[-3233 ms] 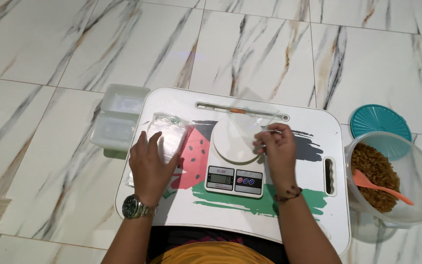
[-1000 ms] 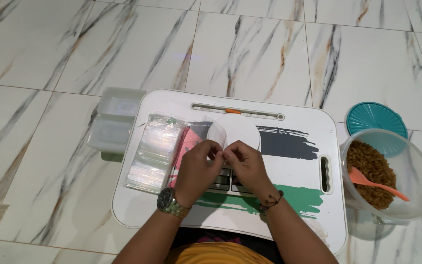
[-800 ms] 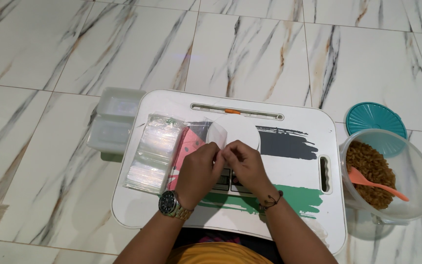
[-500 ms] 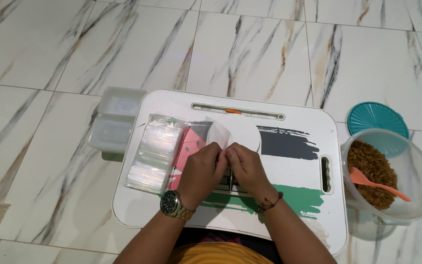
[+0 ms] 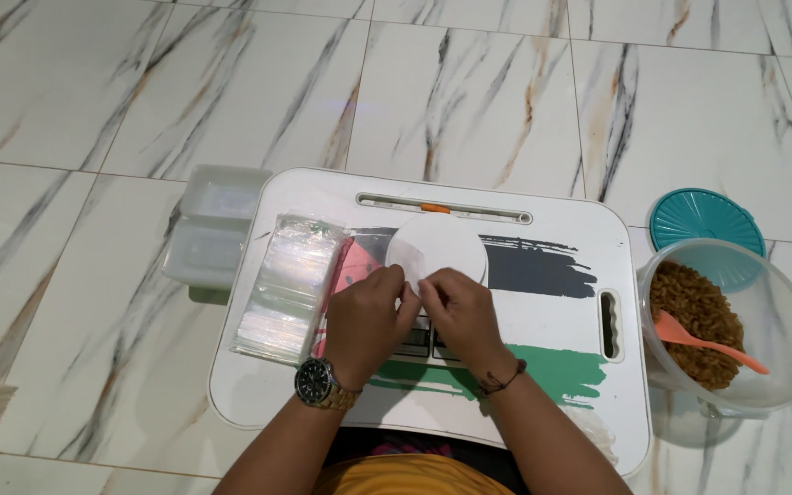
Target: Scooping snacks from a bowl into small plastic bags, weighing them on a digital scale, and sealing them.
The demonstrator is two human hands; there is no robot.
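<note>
Left hand, watch at the wrist: curled shut, thumb and forefinger pinched at the centre of the frame. Right hand, dark band at the wrist: curled the same way, fingertips touching those of the left. Pinched between the two, as far as could be told, a small clear bag, so thin and see-through that its edges and long axis could not be made out.

Held over the lower rim of the kitchen scale, its round white platform just above the fingertips in the frame and its display mostly hidden under the knuckles. Both hands equally near the bag, met on it from left and right, neither one leading.

Lay just left of the left hand: a stack of clear bags, long axis running from upper to lower frame, tilted slightly, closer to the left hand than to the right. Rested with the scale on the white lap table, painted with black, green and red strokes.

Stood well apart at the right edge of the frame: a clear tub of brown dry food with an orange spoon lying in it, handle pointing to the lower right; nearer the right hand. Above it, a teal lid on the marble floor. At the upper left, beside the table, two clear lidded boxes.
</note>
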